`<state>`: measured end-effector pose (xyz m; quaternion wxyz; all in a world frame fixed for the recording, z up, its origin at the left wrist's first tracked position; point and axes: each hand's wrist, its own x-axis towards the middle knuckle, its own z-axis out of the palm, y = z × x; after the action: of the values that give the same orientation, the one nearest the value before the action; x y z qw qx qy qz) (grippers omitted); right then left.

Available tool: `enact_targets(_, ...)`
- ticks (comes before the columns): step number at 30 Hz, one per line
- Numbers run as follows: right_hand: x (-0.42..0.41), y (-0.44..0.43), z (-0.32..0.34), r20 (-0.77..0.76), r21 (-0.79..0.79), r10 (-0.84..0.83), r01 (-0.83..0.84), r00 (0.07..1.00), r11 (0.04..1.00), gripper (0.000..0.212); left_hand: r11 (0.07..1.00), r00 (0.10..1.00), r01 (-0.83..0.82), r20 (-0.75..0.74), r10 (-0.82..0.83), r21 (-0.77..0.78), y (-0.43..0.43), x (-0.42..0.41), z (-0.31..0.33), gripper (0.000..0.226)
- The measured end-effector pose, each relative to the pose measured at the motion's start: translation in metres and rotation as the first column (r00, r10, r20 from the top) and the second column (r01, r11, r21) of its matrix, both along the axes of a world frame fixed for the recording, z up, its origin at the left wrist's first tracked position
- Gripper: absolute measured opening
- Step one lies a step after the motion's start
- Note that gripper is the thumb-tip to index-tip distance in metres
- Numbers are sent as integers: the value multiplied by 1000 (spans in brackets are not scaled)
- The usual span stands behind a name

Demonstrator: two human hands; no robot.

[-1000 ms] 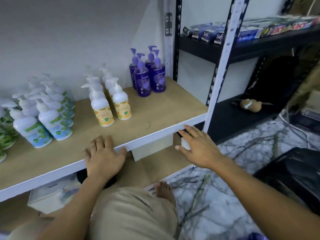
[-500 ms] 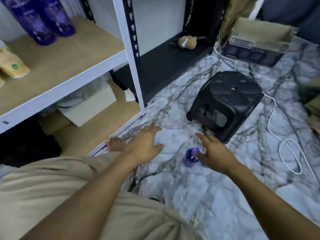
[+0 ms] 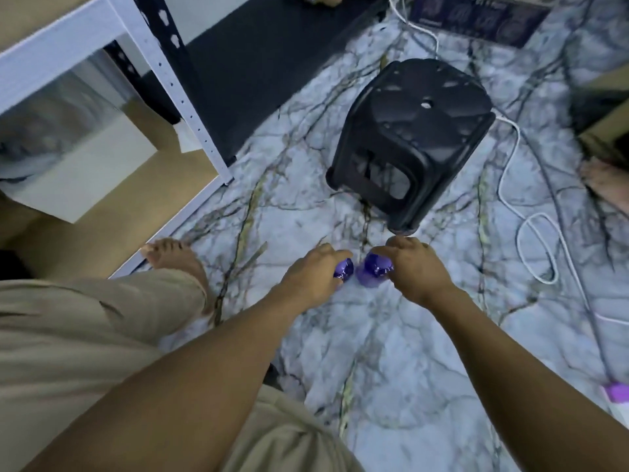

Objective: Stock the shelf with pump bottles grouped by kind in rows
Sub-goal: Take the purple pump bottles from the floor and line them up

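1. Head view looks straight down at the marble-patterned floor (image 3: 391, 352). Two purple pump bottles sit side by side there, near the black stool (image 3: 408, 141).
2. The left hand (image 3: 313, 277) holds the left purple bottle (image 3: 343, 269). Its fingers are curled round the upper part, so only a patch of purple shows past the knuckles.
3. The right hand (image 3: 415, 267) holds the right purple bottle (image 3: 374, 270), fingers curled over the top from the far side. More of this bottle shows.
4. The two bottles are just beside each other. Whether they touch cannot be told from above.
5. The step in hand looks like the pick-up: a pair of the same kind taken from the floor at once. Neither bottle seems raised yet, though this angle does not settle it.
6. The next move calls for lifting both upright and carrying them left to the shelf, past its white upright (image 3: 190, 107). Only the shelf board's edge (image 3: 51, 52) is in frame. Purple should go with purple, in its own row.
7. A purple-topped item (image 3: 616, 393) lies at the right edge, cut off. It may be more stock.
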<state>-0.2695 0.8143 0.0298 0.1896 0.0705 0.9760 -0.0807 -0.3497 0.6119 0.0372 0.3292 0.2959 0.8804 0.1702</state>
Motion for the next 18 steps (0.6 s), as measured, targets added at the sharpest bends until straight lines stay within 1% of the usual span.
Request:
enact_targets(3, -3, 5, -10, -17, 4, 8, -8, 1000, 1000, 56, 998, 997, 35, -63, -38, -47, 4, -4, -1, 48)
enact_targets(6, -8, 6, -15, -25, 6, 0, 1, 1000, 1000, 52, 998, 996, 21, -89, -27, -67, 4, -6, -4, 46)
enact_targets(9, -12, 8, -16, -38, 47, -15, 17, 999, 999, 46, 997, 995, -37, -90, 31, -67, 3, -6, -5, 40)
enact_targets(11, -13, 8, -13, -26, 53, -27, 28, 999, 998, 41, 994, 995, -90, -55, 86, -70, 1, -4, -4, 36)
enact_targets(13, -12, 8, -7, 1, 10, -73, 73, 997, 997, 32, 990, 992, -126, -10, 125, -58, -5, -4, -2, 36)
enact_targets(16, -8, 8, 2, 67, -119, -178, 185, 982, 975, 23, 980, 977, -197, 76, 199, -27, -16, -4, 1, 38)
enact_targets(18, -4, 6, 9, 79, -203, -241, 252, 967, 946, 21, 970, 962, -243, 134, 240, 9, -24, -6, 5, 30)
